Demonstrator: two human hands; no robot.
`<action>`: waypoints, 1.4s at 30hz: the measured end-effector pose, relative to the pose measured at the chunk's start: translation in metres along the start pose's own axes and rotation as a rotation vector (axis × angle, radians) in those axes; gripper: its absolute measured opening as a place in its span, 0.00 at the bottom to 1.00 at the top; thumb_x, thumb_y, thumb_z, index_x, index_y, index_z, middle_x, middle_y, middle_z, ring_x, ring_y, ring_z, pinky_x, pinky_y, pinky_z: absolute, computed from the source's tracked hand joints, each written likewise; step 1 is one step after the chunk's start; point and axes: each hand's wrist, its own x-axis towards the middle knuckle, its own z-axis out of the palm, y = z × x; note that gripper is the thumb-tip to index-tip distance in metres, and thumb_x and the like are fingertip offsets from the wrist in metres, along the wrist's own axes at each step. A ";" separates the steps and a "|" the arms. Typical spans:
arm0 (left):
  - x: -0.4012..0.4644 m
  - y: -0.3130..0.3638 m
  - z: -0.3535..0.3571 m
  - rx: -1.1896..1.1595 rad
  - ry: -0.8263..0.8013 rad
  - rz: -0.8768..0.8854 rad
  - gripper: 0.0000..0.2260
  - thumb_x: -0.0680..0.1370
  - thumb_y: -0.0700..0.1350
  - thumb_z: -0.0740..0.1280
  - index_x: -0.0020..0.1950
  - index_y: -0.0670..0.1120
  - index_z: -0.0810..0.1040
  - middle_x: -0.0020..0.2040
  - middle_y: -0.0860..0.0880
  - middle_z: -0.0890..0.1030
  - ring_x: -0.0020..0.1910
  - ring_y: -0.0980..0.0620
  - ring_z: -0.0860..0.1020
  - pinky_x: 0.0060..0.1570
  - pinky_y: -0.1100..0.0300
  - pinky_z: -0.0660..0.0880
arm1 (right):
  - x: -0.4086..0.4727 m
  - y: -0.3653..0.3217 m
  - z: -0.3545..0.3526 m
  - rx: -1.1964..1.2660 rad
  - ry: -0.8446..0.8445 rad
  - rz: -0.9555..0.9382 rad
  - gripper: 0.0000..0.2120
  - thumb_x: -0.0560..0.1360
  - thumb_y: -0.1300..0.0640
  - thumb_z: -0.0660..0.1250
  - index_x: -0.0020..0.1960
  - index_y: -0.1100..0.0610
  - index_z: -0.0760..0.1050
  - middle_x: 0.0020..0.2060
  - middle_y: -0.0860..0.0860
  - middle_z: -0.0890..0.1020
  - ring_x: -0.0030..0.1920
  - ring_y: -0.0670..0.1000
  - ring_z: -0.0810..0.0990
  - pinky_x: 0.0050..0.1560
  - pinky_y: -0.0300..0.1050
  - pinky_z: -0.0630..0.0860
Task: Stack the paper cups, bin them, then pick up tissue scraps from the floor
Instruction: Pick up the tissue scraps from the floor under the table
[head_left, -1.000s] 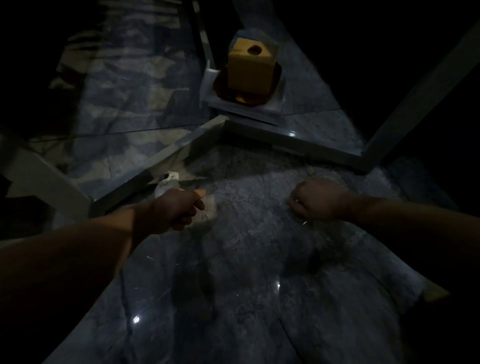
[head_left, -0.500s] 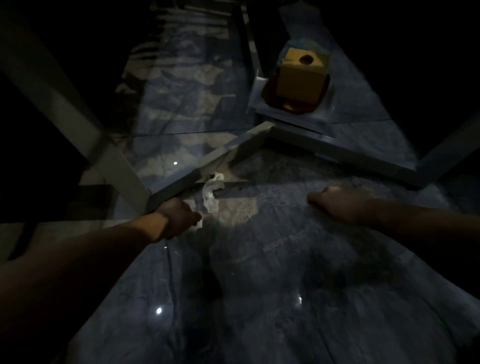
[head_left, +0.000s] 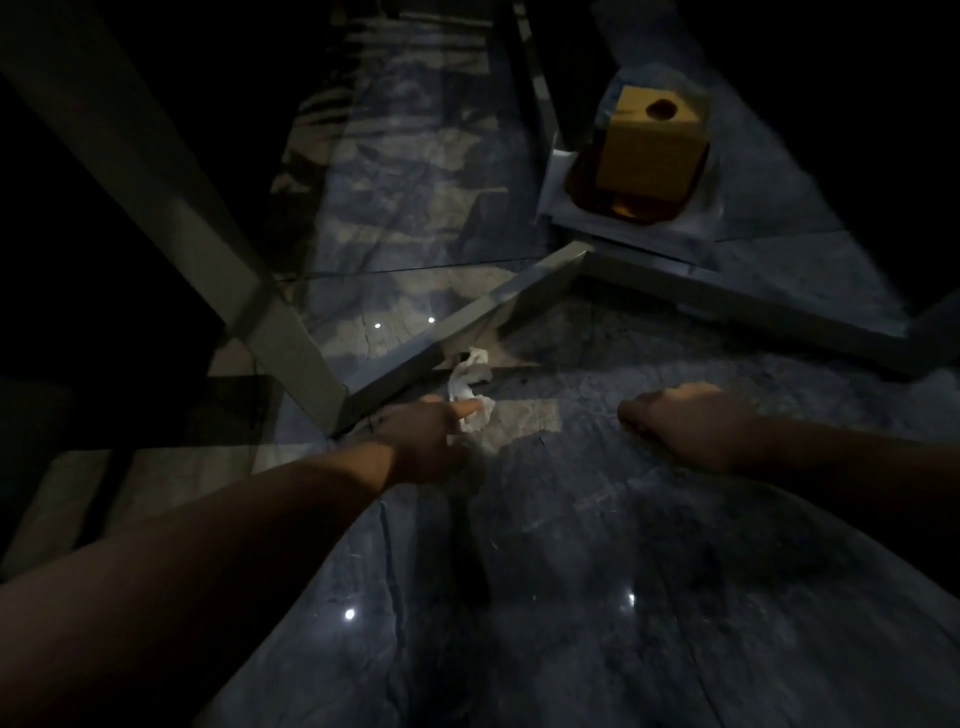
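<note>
The scene is very dark. A crumpled white tissue scrap (head_left: 470, 387) lies on the grey marble floor (head_left: 571, 597) beside a pale metal frame bar. My left hand (head_left: 423, 439) reaches down to it, with thumb and fingers closed on its lower end. The rest of the tissue sticks up beyond my fingertips. My right hand (head_left: 685, 423) is curled into a fist and rests knuckles-down on the floor to the right, holding nothing that I can see. No paper cups are visible.
A yellow box with a round hole on top (head_left: 652, 143) stands on a dark dish at the upper right. Pale frame bars (head_left: 467, 322) run diagonally across the floor, and a wide leg (head_left: 171, 197) slants at the left. Darkness hides the edges.
The view has shifted so the box sits further right. My left hand has closed onto the tissue and drawn it slightly off the frame bar. My right fist stays planted on the floor.
</note>
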 end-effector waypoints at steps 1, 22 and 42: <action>0.003 0.003 0.000 -0.010 -0.011 0.019 0.29 0.78 0.52 0.68 0.77 0.56 0.63 0.71 0.44 0.72 0.68 0.45 0.73 0.68 0.56 0.68 | -0.002 0.000 0.000 0.000 -0.013 0.014 0.09 0.79 0.48 0.55 0.54 0.47 0.71 0.53 0.50 0.81 0.50 0.54 0.81 0.43 0.43 0.68; 0.017 0.051 0.000 -0.742 0.139 -0.021 0.08 0.77 0.33 0.68 0.48 0.46 0.83 0.46 0.46 0.82 0.25 0.67 0.77 0.22 0.74 0.70 | -0.007 0.007 -0.015 1.084 0.116 0.582 0.08 0.76 0.49 0.66 0.45 0.54 0.78 0.38 0.57 0.80 0.33 0.54 0.78 0.32 0.45 0.75; 0.026 0.169 -0.004 -1.225 -0.232 0.202 0.12 0.77 0.30 0.66 0.48 0.47 0.81 0.32 0.54 0.84 0.23 0.63 0.74 0.21 0.69 0.66 | -0.038 0.014 -0.031 1.957 -0.392 0.421 0.41 0.71 0.24 0.49 0.63 0.54 0.78 0.56 0.59 0.82 0.55 0.59 0.81 0.59 0.62 0.76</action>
